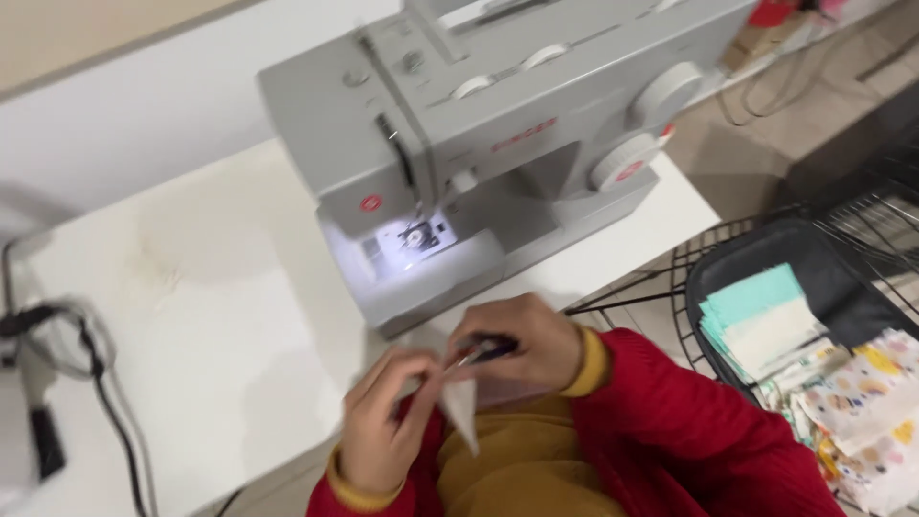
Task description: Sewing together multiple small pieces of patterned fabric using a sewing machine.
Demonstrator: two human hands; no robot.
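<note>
My left hand [383, 421] pinches a small white piece of fabric [461, 410] close to my chest, at the table's front edge. My right hand [522, 340] grips a small dark-handled tool [483, 352], its tip touching the top of the fabric; the blur hides what kind of tool it is. Both sleeves are red with mustard cuffs. A grey sewing machine [498, 124] stands just beyond my hands, its lamp lighting the needle plate [414, 237].
The white table [191, 306] carries a black cable [96, 373] at its left edge. To the right, a black wire basket [862, 239] holds a stack of teal and white fabric pieces [761, 321] and patterned cloth [866, 402].
</note>
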